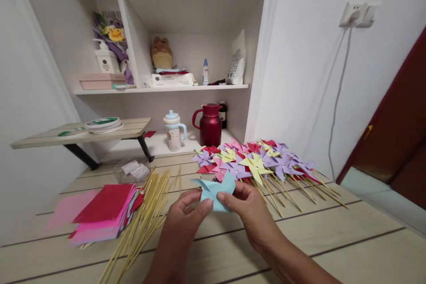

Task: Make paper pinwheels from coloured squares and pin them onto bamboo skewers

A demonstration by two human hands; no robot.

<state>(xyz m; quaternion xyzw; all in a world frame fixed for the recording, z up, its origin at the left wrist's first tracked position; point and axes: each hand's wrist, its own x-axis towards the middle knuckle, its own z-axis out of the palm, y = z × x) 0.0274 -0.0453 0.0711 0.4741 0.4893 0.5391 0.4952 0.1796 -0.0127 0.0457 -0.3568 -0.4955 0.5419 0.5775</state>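
A light blue paper pinwheel (213, 193), cut and partly folded, is held up over the table between both hands. My left hand (188, 211) pinches its left edge between thumb and fingers. My right hand (249, 206) grips the right side, with the thumb pressed on the paper near its middle. No stick shows on this piece. Just behind the hands lies a heap of pinwheels (256, 166) in purple, yellow, pink and red on thin sticks. Left of my left hand is a loose bundle of thin wooden sticks (149, 206).
A stack of coloured paper squares (103, 204) lies at the left, near a clear container (131, 171). A small raised stand (133, 128) carries rolls of tape (103, 125). At the back are a sippy cup (174, 133) and a red thermos jug (210, 126) below shelves (159, 90).
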